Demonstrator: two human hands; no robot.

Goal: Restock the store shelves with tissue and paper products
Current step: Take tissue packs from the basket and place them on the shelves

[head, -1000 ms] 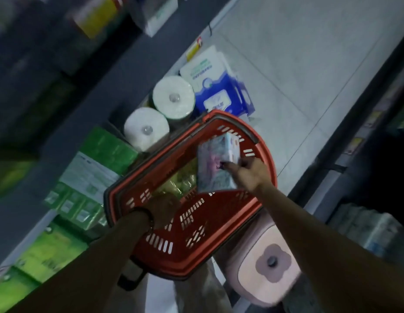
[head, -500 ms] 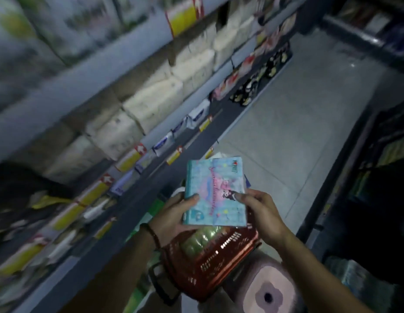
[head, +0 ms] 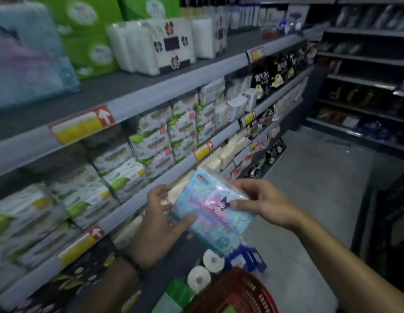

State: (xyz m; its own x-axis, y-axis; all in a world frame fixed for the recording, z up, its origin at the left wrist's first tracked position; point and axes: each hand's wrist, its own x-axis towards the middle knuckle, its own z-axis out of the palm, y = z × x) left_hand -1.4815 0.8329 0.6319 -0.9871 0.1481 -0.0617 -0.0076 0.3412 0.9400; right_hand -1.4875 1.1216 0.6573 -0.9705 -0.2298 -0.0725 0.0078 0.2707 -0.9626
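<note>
Grey floor (head: 309, 199); dark rack (head: 366, 59) beyond (contents blurred); yellow-red price tag (head: 81, 125) upper left.

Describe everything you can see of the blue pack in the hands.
The blue pack is a soft-looking, flat packet in shiny clear wrap, pale blue with pink lettering, a small dark cartoon figure and coloured specks. It is held tilted in mid-air before the shelves. The left hand grips its left edge, thumb on the front; the right hand pinches its right side.
</note>
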